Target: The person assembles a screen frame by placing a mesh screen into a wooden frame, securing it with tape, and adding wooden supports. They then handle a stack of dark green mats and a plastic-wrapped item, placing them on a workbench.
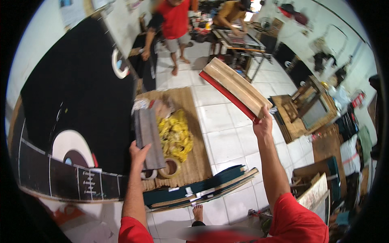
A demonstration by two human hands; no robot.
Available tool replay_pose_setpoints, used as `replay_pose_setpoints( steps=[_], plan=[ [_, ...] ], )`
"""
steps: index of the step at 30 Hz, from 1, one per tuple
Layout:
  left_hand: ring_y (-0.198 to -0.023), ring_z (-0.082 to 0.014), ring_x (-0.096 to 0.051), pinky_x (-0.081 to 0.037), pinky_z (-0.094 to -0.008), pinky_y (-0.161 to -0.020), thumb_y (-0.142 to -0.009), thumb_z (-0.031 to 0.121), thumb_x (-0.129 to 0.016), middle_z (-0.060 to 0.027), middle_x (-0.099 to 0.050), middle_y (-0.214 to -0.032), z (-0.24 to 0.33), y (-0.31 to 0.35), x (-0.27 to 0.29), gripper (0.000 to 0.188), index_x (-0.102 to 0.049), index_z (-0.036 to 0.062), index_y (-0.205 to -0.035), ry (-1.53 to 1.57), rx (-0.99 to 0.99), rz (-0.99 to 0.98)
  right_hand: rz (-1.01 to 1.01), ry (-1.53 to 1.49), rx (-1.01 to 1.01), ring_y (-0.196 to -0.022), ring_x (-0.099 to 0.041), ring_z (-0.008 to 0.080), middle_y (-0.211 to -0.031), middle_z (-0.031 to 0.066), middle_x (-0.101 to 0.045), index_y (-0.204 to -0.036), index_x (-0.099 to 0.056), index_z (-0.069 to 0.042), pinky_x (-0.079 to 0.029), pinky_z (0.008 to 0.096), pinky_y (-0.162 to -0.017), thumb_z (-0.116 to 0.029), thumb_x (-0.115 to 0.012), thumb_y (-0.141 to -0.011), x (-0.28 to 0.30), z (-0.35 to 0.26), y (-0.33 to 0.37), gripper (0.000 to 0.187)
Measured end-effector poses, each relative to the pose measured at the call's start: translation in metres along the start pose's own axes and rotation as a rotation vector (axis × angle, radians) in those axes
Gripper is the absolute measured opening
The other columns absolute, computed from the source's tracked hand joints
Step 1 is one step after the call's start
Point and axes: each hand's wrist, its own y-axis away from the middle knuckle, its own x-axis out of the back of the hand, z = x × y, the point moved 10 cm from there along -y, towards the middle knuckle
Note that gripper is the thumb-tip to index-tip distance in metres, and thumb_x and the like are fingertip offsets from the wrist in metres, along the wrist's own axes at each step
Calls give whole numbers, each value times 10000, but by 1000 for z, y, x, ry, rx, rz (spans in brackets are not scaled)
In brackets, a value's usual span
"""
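My right hand (263, 123) grips one end of a screen-printing squeegee (239, 88), with a pale wooden handle and a red blade along its lower left edge. It is held out over the tiled floor, tilted. At the table side, my left hand (139, 156) is closed on the edge of a long grey grooved bar (150, 135), thumb on top; its kind is not clear. Just right of the bar lies a crumpled yellow heap (177, 135). A roll of tape (172, 167) sits below the heap, partly behind the bar.
A black table (77, 97) with white markings fills the left. Brown board (199, 141) lies under the yellow heap, and dark green-edged panels (219, 178) lean near my foot. Wooden frames (310, 107) stand at right. One person (174, 20) stands ahead; another (231, 18) bends over a worktable (239, 42).
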Motion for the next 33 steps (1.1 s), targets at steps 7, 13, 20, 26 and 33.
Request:
replay_pose_setpoints(
  steps=[7, 13, 20, 26, 33],
  plan=[
    [-1395, -407, -409, -356, -460, -1151, -786, 302, -808, -255, -428, -1516, 39, 9, -9, 812, -471, -30, -1447, -639, -115, -53, -341, 144, -250, -900, -714, 227, -1112, 112, -691, -1339, -503, 19, -607, 366, -790, -222, -792, -802, 97, -124, 195, 656],
    [-1435, -396, -354, -292, -486, -1185, -846, 227, -751, -215, -414, -1538, 115, 112, -90, 646, -525, 16, -1413, -615, -530, 22, 54, -25, -182, -1151, -642, 240, -1250, 101, -640, -1414, -454, -36, -500, 449, -1046, -176, -840, -754, 202, -180, 303, 777],
    [-1428, -415, -355, -281, -534, -1179, -854, 159, -736, -222, -420, -1527, 143, 371, -278, 565, -553, 10, -1368, -354, -997, -622, 254, 76, 111, -794, -613, 108, -1086, 34, -611, -1486, -354, -81, -507, 243, -668, -50, -803, -769, 318, -340, 438, 846],
    [-1376, -439, -412, -326, -514, -1155, -816, 188, -778, -259, -481, -1459, 121, 609, -370, 582, -574, 17, -1334, -255, -1050, -1145, 730, 314, 490, -964, -643, 163, -1118, 93, -655, -1348, -500, -1, -537, 317, -851, -178, -789, -847, 414, -497, 586, 606],
    [-1355, -429, -435, -367, -495, -1127, -836, 209, -774, -262, -479, -1451, 104, 829, -463, 560, -578, 10, -1322, -287, -1052, -1371, 1165, 1008, 622, -911, -663, 141, -1039, 110, -710, -1184, -632, 25, -533, 308, -835, -131, -775, -861, 603, -639, 740, 386]
  ],
)
